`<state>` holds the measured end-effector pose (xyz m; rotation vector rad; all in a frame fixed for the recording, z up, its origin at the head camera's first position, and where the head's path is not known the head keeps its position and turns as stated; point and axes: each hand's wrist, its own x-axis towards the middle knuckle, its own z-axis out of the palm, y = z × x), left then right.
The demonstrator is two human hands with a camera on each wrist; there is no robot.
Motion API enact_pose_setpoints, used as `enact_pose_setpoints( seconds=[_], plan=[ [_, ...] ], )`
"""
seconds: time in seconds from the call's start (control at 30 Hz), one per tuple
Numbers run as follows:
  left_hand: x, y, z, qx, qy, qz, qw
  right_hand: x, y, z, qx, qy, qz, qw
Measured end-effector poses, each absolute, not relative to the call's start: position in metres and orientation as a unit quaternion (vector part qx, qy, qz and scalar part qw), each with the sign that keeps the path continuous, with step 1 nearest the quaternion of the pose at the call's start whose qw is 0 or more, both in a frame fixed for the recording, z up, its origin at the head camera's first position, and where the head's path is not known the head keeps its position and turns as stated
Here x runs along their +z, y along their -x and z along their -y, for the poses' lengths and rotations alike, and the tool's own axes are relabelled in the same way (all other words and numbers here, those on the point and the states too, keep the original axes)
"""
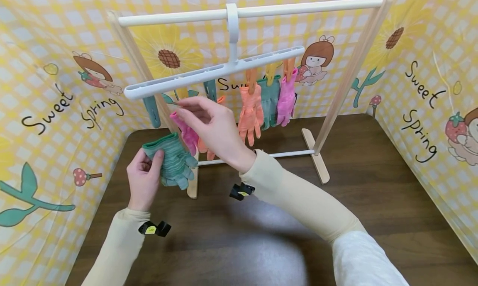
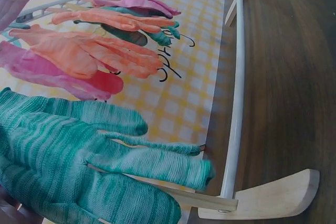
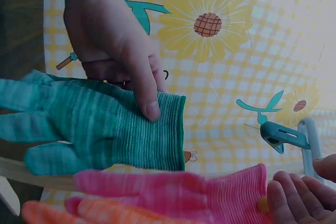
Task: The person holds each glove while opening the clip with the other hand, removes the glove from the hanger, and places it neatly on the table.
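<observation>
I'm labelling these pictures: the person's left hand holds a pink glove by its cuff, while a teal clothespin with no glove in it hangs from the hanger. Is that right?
Not quite: the left hand holds a green glove by its cuff, not a pink one, as the right wrist view shows. The empty teal clothespin does hang from the hanger.

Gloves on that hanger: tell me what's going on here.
A person's left hand holds a green glove by its cuff, below an empty teal clip at the left end of the hanger. The right hand is at the cuff of a hanging pink glove; its grip is unclear. Farther right, an orange glove, another green glove and another pink glove hang from clips.
</observation>
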<state>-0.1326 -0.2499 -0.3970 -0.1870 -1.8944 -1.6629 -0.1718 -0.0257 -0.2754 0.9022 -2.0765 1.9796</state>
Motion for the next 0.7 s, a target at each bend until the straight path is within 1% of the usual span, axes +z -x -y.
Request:
enact_pose_setpoints(
  seconds=[0.23,0.37,0.47,0.57,0.7],
  plan=[
    [-0.397,0.130,0.257,-0.592,0.054,0.744,0.304,-0.297,0.166,-0.008,0.652,-0.323,0.678,0.103],
    [-0.399,0.132,0.266,-0.576,0.039,0.760,0.298,-0.315,0.166,-0.035,0.630,-0.310,0.701,0.123],
    [-0.404,0.133,0.276,-0.556,0.023,0.775,0.298,-0.329,0.166,-0.053,0.619,-0.286,0.722,0.122],
    [-0.404,0.128,0.283,-0.525,-0.004,0.796,0.300,-0.344,0.167,-0.071,0.611,-0.256,0.742,0.104],
    [-0.413,0.128,0.302,-0.468,-0.038,0.829,0.303,-0.364,0.168,-0.095,0.591,-0.224,0.770,0.091]
  ],
)
